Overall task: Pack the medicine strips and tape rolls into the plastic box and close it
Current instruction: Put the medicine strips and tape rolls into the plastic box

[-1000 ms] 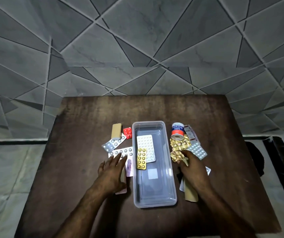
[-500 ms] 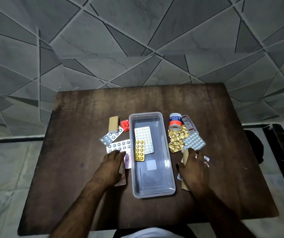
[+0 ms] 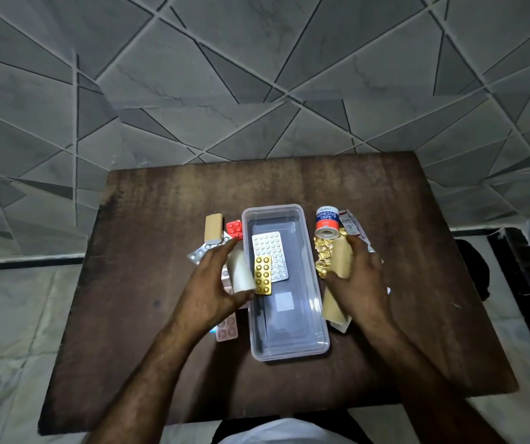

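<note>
A clear plastic box (image 3: pixel 313 328) lies open in the middle of the brown table (image 3: pixel 161 347). Inside it lie a white strip (image 3: pixel 273 248) and a gold strip (image 3: pixel 263 278). My left hand (image 3: pixel 209 290) holds a white roll (image 3: pixel 239 274) just left of the box rim, lifted off the table. My right hand (image 3: pixel 361 277) grips a tan roll (image 3: pixel 340 257) to the right of the box. Another tan roll (image 3: pixel 331 307) lies under that hand. An adhesive tape roll (image 3: pixel 327 221) stands beyond, beside gold foil strips (image 3: pixel 321 254).
Left of the box lie a tan roll (image 3: pixel 214 227), a red strip (image 3: pixel 235 229), a silver strip (image 3: pixel 198 253) and a pink strip (image 3: pixel 227 330). A red-and-white strip (image 3: pixel 352 222) sits at the right. No lid is in view. A grey tiled wall rises behind the table.
Both hands have lifted off the table, each with a roll: the left one raised the white roll, the right one the tan roll. The head camera has drawn back slightly.
</note>
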Demonstrator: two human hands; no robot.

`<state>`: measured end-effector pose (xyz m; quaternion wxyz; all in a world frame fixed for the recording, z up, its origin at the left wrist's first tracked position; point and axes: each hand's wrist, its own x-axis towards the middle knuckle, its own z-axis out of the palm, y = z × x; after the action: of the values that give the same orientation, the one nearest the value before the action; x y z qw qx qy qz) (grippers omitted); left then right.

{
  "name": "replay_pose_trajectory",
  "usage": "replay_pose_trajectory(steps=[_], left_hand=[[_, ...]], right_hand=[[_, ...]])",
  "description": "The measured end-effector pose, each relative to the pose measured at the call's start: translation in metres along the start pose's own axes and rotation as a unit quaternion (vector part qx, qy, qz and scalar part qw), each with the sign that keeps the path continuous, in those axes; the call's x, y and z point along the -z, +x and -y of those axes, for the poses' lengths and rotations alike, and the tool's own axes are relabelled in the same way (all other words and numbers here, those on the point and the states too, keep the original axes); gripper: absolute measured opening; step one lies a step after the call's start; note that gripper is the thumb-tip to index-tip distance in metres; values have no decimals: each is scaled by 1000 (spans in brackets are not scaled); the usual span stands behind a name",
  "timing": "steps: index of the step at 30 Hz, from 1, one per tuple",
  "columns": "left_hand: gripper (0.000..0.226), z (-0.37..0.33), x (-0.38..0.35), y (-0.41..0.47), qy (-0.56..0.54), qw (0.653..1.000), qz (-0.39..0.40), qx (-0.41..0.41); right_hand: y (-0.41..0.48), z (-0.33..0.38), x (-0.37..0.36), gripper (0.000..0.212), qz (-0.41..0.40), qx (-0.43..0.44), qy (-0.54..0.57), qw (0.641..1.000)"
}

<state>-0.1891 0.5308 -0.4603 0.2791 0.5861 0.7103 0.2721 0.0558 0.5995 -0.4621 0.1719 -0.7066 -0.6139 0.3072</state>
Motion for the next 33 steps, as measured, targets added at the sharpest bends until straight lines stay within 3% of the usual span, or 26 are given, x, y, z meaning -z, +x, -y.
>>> replay_pose_trajectory(steps=[4,10,15,18,21,24,28,33], left_hand=[[102,-13,-20,-3,-2,997,74,-23],[105,-14,-51,-14,185,970,154,-18],[109,-7,-62,-22,249,947,201,-25],[103,-2,-54,-15,166,971,173,-3],[82,17,-38,5,25,999,30,23],[70,42,-21,39,37,997,-48,50],[82,70,-5,91,156,981,25,112],[95,77,-6,132,248,955,124,108]], right_hand=[[-15,29,-12,76,69,51,-21,996],[-29,24,-40,75,142,86,-127,978],[-24,14,-43,77,144,81,-152,975],[-10,12,-34,76,126,60,-136,981],[15,9,-24,71,90,26,-108,990],[48,5,-15,68,58,0,-93,994],[93,3,-8,70,48,5,-101,994],[129,2,-12,75,91,32,-141,985]])
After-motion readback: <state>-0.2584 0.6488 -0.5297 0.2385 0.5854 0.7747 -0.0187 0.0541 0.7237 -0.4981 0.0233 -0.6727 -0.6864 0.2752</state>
